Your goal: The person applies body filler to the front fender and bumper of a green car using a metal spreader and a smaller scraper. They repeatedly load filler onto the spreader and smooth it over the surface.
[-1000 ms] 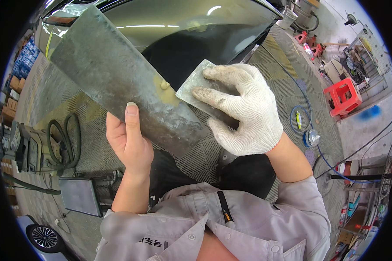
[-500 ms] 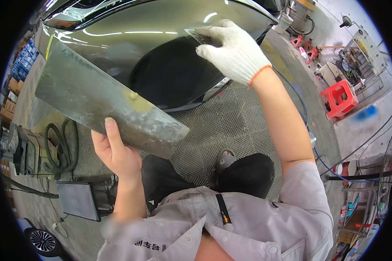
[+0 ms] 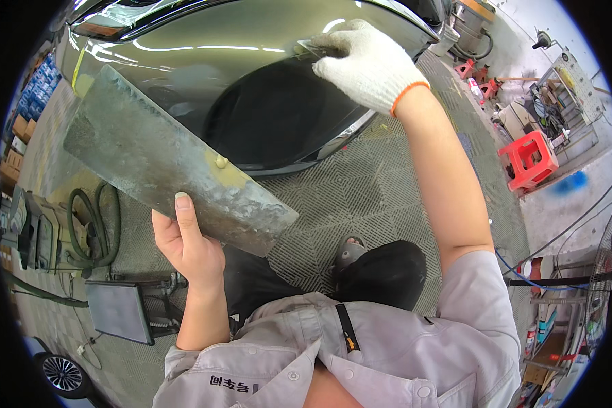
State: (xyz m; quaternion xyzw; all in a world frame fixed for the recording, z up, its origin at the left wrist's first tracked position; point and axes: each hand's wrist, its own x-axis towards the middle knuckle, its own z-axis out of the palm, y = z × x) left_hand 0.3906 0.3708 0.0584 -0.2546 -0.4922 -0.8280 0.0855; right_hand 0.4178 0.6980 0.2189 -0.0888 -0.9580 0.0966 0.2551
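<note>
My bare left hand (image 3: 187, 238) grips a long grey metal plate (image 3: 143, 143) by its lower edge, thumb on top; a dab of yellowish paste (image 3: 221, 162) sits toward its right half. My right hand (image 3: 357, 64), in a white knit glove with an orange cuff, is closed on a small metal spreader (image 3: 307, 47), mostly hidden by the fingers, held at the glossy grey-green car panel (image 3: 177, 68). I cannot tell whether the blade touches the paint. Below that spot is a dark recessed area (image 3: 251, 115) on the car.
On the left are hoses (image 3: 78, 224), a machine (image 3: 34, 224), boxes (image 3: 17, 136) and a flat screen-like panel (image 3: 115, 311). On the right stand a red plastic stool (image 3: 529, 156), red jack stands (image 3: 489, 88), cluttered shelving (image 3: 551, 326) and cables. A car wheel (image 3: 62, 372) shows at lower left.
My right hand has left the plate, moving up and forward with the spreader to the car panel, then slightly rightward. My left hand and plate shifted left from where they were.
</note>
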